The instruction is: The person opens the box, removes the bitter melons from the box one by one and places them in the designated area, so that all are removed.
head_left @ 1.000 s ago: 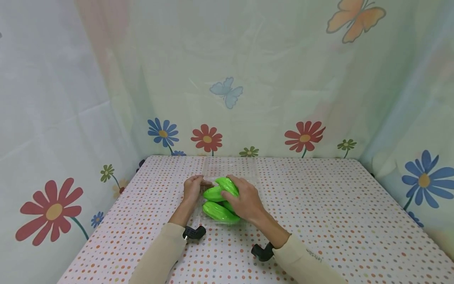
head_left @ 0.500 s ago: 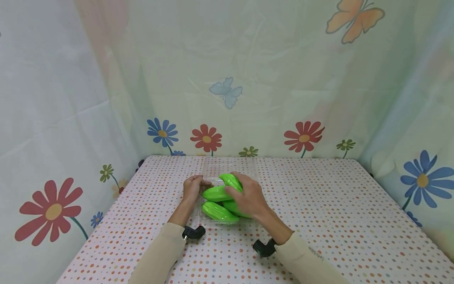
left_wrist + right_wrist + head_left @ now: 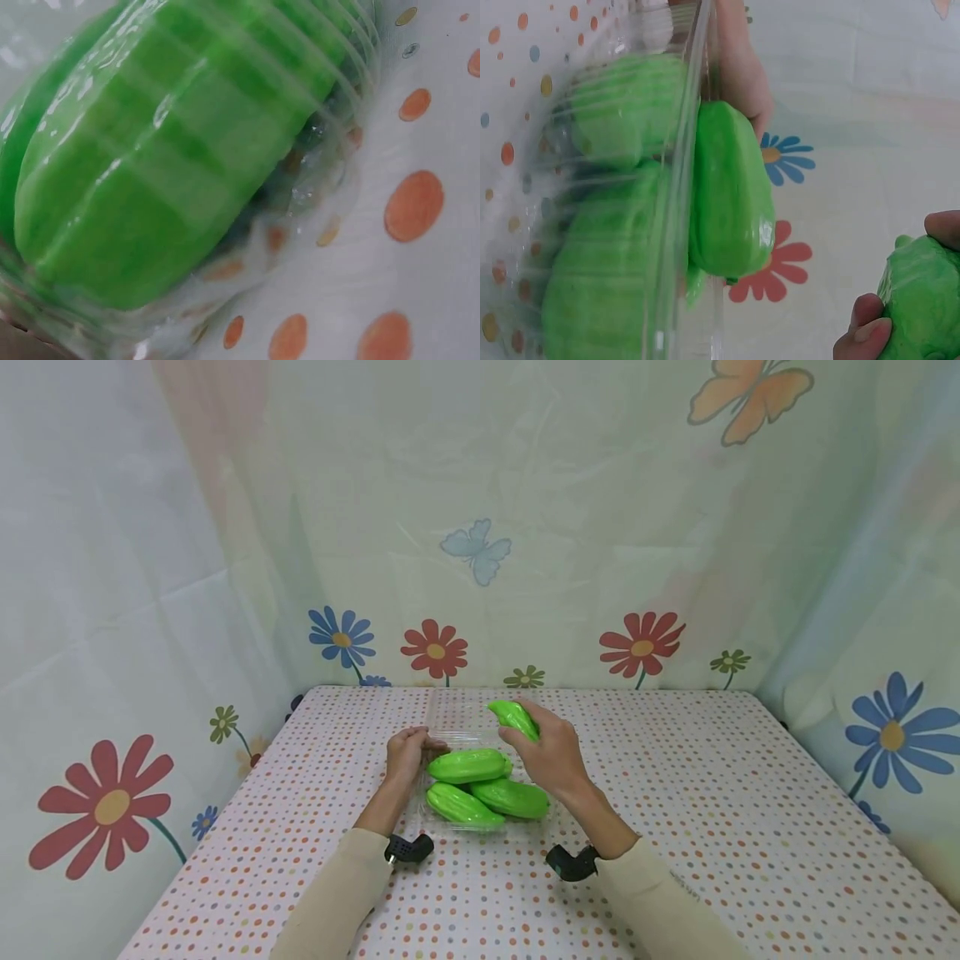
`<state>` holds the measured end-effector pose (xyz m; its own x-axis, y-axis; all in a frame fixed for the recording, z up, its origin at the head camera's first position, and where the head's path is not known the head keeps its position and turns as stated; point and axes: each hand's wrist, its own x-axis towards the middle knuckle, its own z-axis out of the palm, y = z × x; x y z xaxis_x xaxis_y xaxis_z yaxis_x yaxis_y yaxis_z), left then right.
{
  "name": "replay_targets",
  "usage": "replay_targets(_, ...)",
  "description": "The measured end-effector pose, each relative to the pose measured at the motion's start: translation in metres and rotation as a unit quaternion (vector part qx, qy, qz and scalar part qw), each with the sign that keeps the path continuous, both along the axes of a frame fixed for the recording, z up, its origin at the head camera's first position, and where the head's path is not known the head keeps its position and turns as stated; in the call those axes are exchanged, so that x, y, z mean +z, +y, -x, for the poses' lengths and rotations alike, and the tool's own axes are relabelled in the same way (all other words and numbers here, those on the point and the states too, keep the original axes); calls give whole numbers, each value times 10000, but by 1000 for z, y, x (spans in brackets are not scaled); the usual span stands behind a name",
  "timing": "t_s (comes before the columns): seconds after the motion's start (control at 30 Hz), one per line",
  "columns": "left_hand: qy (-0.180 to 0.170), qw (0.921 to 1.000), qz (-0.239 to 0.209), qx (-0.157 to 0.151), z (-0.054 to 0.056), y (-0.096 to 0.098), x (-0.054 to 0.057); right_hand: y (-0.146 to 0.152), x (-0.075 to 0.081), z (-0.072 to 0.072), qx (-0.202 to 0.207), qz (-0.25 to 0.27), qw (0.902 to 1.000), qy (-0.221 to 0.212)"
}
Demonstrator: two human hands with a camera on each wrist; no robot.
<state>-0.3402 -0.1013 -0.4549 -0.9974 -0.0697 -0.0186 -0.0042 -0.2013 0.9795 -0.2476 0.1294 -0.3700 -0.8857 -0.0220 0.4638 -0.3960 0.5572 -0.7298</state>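
The right hand [image 3: 552,753] pinches a glossy, bright-green, ridged, tapering vegetable [image 3: 515,718] between thumb and fingers, near the far right part of a clear, rectangular plastic container [image 3: 459,738]. In the head view the held vegetable overlaps the clear, flat plastic lid [image 3: 453,707], which lies opened out on the far side; its height above the lid cannot be told.

The left hand [image 3: 406,756] is at the container's far left corner, its fingers bent toward the wall; whether they grip it I cannot tell.

Inside the container, an elongated bright-green vegetable [image 3: 468,766] lies crosswise on the far side, with the end of another just showing behind its right tip. A second green vegetable [image 3: 462,805] lies near left, and a third green vegetable [image 3: 512,798] near right, the two touching.

The white, dotted tablecloth [image 3: 675,777] runs on widely to the right of the container; the stretch to the left is narrower and crossed by the left forearm. The table's far edge meets a pale flowered curtain [image 3: 360,502], a short way beyond the lid.

The right wrist view shows one vegetable rising above the container's rim and the held one well apart from it, which the head view leaves unclear. The left wrist view shows the ribbed clear wall close up, with green behind it.
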Motion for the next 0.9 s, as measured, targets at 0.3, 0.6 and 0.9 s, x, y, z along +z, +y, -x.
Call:
replay_targets(0.3,67,9999,-150,13,1,2,2,17,-2,12,-346,149,9993,-67)
replay_targets(0.6,31,9998,-166,66,-1,3,1,31,-13,24,-731,207,9962,-423)
replay_targets(0.9,50,10000,-64,56,0,3,-1,44,-25,35,-890,150,9927,-806)
